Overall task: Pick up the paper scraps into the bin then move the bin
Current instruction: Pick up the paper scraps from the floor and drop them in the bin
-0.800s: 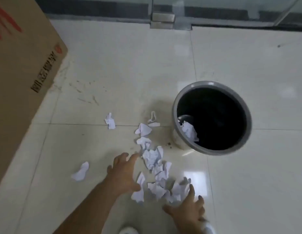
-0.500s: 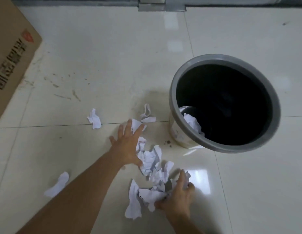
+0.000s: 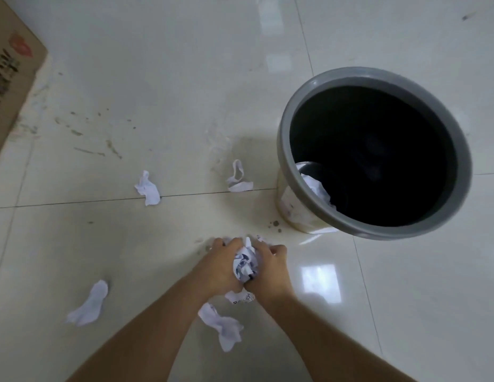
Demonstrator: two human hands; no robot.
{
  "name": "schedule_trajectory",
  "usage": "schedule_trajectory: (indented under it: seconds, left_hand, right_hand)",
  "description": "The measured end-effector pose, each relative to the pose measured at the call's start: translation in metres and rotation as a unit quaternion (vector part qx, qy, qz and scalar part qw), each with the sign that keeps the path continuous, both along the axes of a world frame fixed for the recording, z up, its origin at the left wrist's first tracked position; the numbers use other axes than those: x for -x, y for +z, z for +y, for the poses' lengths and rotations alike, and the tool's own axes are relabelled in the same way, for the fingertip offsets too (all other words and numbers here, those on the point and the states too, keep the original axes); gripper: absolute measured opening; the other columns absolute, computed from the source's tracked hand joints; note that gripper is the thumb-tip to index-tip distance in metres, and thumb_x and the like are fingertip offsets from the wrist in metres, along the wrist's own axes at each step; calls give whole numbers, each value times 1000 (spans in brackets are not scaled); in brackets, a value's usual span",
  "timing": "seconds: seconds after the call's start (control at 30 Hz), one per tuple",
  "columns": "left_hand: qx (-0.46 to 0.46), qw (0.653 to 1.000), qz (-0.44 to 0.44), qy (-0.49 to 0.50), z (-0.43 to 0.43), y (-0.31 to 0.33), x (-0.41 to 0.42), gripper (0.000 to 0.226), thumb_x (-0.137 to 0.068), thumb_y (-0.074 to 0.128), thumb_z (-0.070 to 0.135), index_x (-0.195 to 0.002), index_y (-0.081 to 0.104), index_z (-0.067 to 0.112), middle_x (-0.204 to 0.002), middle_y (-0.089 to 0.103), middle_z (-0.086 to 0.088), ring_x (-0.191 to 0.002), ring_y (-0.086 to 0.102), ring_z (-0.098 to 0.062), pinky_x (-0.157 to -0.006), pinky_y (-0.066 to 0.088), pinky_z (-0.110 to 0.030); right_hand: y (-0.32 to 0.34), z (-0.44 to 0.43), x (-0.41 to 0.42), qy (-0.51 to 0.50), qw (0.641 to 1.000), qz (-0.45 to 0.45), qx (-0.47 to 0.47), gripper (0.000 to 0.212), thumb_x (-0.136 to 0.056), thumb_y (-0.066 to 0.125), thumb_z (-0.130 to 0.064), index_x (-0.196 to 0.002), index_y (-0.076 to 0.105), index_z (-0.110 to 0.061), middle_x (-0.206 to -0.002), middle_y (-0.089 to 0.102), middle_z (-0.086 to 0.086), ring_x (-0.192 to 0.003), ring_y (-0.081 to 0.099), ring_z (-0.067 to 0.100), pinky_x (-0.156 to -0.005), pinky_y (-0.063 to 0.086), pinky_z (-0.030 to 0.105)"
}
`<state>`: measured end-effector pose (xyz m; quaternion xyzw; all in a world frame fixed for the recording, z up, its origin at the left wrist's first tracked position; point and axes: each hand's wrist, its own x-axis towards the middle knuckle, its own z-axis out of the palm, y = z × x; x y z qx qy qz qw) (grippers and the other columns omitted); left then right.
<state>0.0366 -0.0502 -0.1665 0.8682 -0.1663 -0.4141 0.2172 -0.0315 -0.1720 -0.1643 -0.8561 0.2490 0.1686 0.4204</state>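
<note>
Here both hands sit low on the tiled floor [image 3: 405,299], pressed together around 1 wad of paper scraps [image 3: 244,264]. Left hand [image 3: 218,268] cups the wad from the left, right hand [image 3: 270,268] from the right. The fingers of both hands are curled in and clamped on the wad, with white crumpled paper poking out between the thumbs and at the fingertips. Whether the wad is lifted off the floor cannot be told.

The bin [image 3: 288,161] stands upright, up and to the right of the hands, near but apart from them. It has a grey rim and a dark inside, and 1 white scrap [image 3: 317,188] lies inside against its near-left wall.

Loose scraps on the floor: 1 long piece [image 3: 222,325] just below the wrists, between the forearms; a printed piece [image 3: 240,297] tucked right under the hands; 1 piece [image 3: 88,304] well to the left of the left forearm; 1 piece [image 3: 147,188] on the grout line, upper left; 1 looped piece [image 3: 237,177] just left of the bin's base.

A cardboard box [image 3: 11,86] fills the far left edge. Brown stains [image 3: 276,226] dot the floor beside the bin's base.
</note>
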Motion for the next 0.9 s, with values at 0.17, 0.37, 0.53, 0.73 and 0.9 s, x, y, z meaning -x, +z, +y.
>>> schedule_trajectory:
  seconds: [0.17, 0.37, 0.53, 0.73, 0.9]
  left_hand:
    - [62, 991, -83, 81, 33, 59, -15, 52, -59, 79, 10, -104, 52, 15, -90, 47, 3, -87, 45, -19, -60, 34, -7]
    - [78, 966, -202, 142, 55, 185, -77, 54, -54, 84, 10, -99, 55, 11, -98, 62, -13, -85, 62, -29, -60, 42, -27]
    - [151, 947, -259, 114, -4, 294, -125, 61, -50, 89, 16, -98, 52, 18, -103, 59, -12, -75, 61, -22, -53, 41, -27]
    - [229, 940, -250, 38, -119, 319, -103, 76, -56, 85, 16, -121, 46, 25, -112, 42, -3, -81, 56, -12, -59, 45, -23]
    - [248, 944, -215, 26, -157, 298, -86, 78, -56, 84, 20, -122, 43, 27, -107, 39, 2, -80, 51, -4, -58, 40, -19]
  right_hand:
    - [46, 20, -32, 58, 996, -70, -5, 56, -65, 74, -4, -116, 57, -20, -107, 34, 1, -85, 41, 11, -83, 45, 18]
    - [170, 36, -102, 107, 972, -211, -7, 45, -77, 71, -13, -119, 55, -17, -113, 30, 4, -94, 48, 20, -86, 50, 30]
    - [284, -20, -140, 86, 954, -284, 49, 66, -74, 77, -11, -132, 47, -18, -119, 32, 8, -94, 50, 22, -92, 52, 34]
    - [322, -129, -104, 9, 954, -265, 141, 81, -62, 82, -1, -134, 48, -19, -113, 33, 3, -72, 37, -3, -80, 39, 19]
    - [304, -170, -83, -9, 950, -264, 166, 78, -62, 79, -3, -132, 51, -20, -111, 30, 2, -77, 38, 2, -69, 34, 5]
